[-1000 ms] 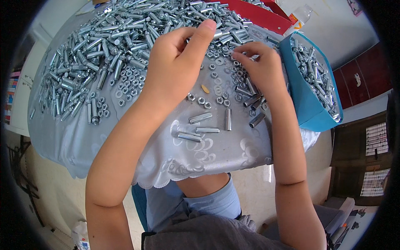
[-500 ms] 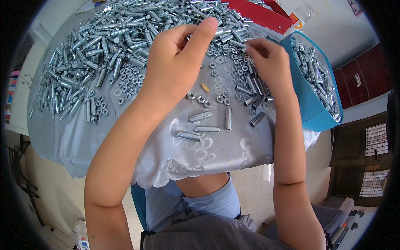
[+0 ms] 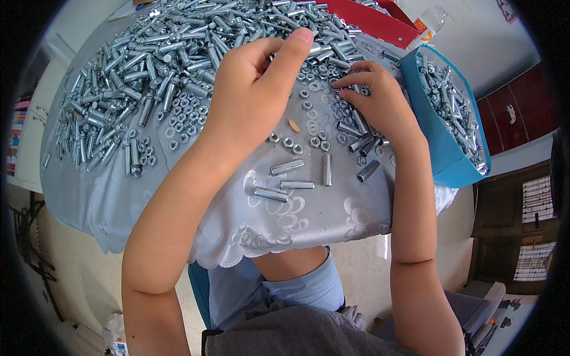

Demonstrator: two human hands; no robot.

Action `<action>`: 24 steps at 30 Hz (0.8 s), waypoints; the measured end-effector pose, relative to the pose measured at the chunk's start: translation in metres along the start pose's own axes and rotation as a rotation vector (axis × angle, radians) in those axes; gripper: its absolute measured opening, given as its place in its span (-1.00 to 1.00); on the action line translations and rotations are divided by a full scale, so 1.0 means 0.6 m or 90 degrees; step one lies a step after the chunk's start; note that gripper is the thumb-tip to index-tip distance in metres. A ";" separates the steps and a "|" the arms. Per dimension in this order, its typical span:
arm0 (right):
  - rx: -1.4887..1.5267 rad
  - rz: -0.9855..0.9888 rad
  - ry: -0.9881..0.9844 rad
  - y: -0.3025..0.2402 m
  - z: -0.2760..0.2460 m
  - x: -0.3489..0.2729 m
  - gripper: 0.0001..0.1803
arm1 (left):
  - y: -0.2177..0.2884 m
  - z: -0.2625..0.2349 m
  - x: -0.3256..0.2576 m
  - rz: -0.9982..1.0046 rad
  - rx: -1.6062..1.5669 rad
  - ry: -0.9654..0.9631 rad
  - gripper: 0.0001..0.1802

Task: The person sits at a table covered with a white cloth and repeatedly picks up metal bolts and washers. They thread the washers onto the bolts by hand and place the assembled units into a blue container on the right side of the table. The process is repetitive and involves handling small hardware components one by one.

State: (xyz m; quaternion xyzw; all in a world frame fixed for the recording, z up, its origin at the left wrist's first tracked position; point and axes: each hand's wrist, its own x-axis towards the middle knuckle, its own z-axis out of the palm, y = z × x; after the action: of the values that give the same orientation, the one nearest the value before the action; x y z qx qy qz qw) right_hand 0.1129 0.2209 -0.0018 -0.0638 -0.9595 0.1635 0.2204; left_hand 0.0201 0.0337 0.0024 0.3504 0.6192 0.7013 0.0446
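My left hand [image 3: 252,89] is raised at the near edge of the large heap of silver sleeve anchor bolts [image 3: 178,44]. Its fingers curl in below the outstretched thumb; whatever they grip is hidden behind the hand. To the right, my right hand [image 3: 380,98] reaches over loose hex nuts [image 3: 323,70] and flat washers [image 3: 312,126]. Its thumb and fingers are apart, the tips close to the small parts, with nothing visible between them. Several bare metal sleeves [image 3: 327,170] lie nearer me, and more sleeves [image 3: 359,142] are bunched beneath the right wrist.
A blue box [image 3: 448,160] full of bolts stands at the table's right edge. Farther back are a red box [image 3: 380,24] and a clear bottle [image 3: 430,24]. Another group of nuts [image 3: 187,115] sits left of my left forearm. A small tan piece [image 3: 293,125] lies mid-table.
My right hand has shifted slightly left and down toward the nuts, and its fingers have spread from a closer pose. The left hand has hardly moved.
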 end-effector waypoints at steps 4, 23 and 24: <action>-0.019 -0.024 0.000 -0.003 -0.002 0.000 -0.86 | 0.004 0.003 0.001 -0.015 0.001 0.023 -0.52; 0.286 -0.009 -0.258 -0.050 -0.008 -0.005 -0.86 | -0.006 0.004 0.001 -0.029 0.000 0.018 -0.54; 0.281 -0.012 -0.252 -0.049 -0.006 -0.005 -0.86 | -0.006 0.004 0.001 -0.031 -0.007 0.023 -0.54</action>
State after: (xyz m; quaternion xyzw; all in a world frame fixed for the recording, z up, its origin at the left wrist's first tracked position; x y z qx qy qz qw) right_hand 0.1158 0.1937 0.0101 0.0280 -0.9256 0.3755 0.0388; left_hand 0.0194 0.0368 -0.0005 0.3224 0.6243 0.7096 0.0526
